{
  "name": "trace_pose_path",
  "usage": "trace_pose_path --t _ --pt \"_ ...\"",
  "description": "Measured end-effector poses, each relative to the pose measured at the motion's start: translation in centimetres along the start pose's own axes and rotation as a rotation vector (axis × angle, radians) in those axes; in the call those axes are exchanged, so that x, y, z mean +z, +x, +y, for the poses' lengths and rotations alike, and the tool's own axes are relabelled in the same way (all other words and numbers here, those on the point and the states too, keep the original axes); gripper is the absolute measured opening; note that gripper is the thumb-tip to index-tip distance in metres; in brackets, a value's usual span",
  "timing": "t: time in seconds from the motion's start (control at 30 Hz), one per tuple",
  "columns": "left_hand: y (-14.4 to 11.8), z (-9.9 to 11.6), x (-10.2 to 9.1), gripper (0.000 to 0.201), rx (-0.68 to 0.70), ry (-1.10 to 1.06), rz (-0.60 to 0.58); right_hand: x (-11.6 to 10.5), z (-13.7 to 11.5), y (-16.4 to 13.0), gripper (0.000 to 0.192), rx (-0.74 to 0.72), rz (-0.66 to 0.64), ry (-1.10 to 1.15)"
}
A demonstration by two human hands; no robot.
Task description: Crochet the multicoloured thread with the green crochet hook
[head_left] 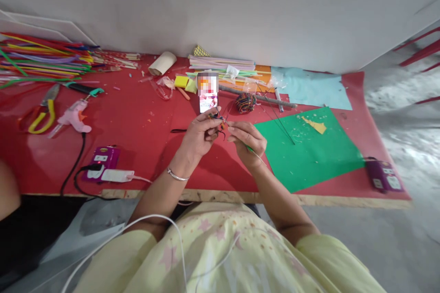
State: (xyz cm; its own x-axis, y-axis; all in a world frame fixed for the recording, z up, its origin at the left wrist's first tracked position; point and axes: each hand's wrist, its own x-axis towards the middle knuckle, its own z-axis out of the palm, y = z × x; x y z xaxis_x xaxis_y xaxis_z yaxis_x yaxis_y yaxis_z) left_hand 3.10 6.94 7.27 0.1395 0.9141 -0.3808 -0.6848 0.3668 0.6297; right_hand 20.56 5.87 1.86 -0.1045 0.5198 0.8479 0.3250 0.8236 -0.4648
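Observation:
My left hand (202, 133) is closed, pinching a small multicoloured yarn piece (222, 123) with a dark loose end hanging down. Close beside it, my right hand (248, 139) grips a thin crochet hook (250, 149) with a green part showing below the fingers; its tip meets the yarn piece. Strands run toward a ball of dark multicoloured yarn (245, 102) just beyond the hands. A phone (208, 103) with a lit screen stands behind my left fingers, which hide its lower edge.
Scissors (44, 112), a pink glue gun (75, 116) and a purple power strip (107, 158) lie left on the red-covered table (144, 146). Pipe cleaners (44, 57) are piled back left. A stick (257, 97) lies behind the yarn. Green sheet (309, 155) and another purple strip (383, 175) are right.

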Motion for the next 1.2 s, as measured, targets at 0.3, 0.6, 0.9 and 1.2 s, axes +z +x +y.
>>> trace_pose_path --t 0.3,0.6,0.9,1.2 --pt "0.0 -0.7 0.1 0.040 0.085 0.041 0.080 -0.9 -0.2 0.3 0.049 -0.052 -0.083 -0.045" --pt "0.8 0.1 -1.5 0.042 0.107 0.116 0.051 -3.3 -0.4 2.1 0.020 0.219 -0.057 0.163" --pt "1.3 -0.4 -1.8 0.042 0.141 0.133 0.014 -2.7 -0.8 2.5 0.020 0.227 -0.053 0.197" --pt "1.0 0.0 -1.2 0.033 0.093 0.050 -0.004 -1.5 -1.1 1.9 0.018 0.259 -0.039 0.162"
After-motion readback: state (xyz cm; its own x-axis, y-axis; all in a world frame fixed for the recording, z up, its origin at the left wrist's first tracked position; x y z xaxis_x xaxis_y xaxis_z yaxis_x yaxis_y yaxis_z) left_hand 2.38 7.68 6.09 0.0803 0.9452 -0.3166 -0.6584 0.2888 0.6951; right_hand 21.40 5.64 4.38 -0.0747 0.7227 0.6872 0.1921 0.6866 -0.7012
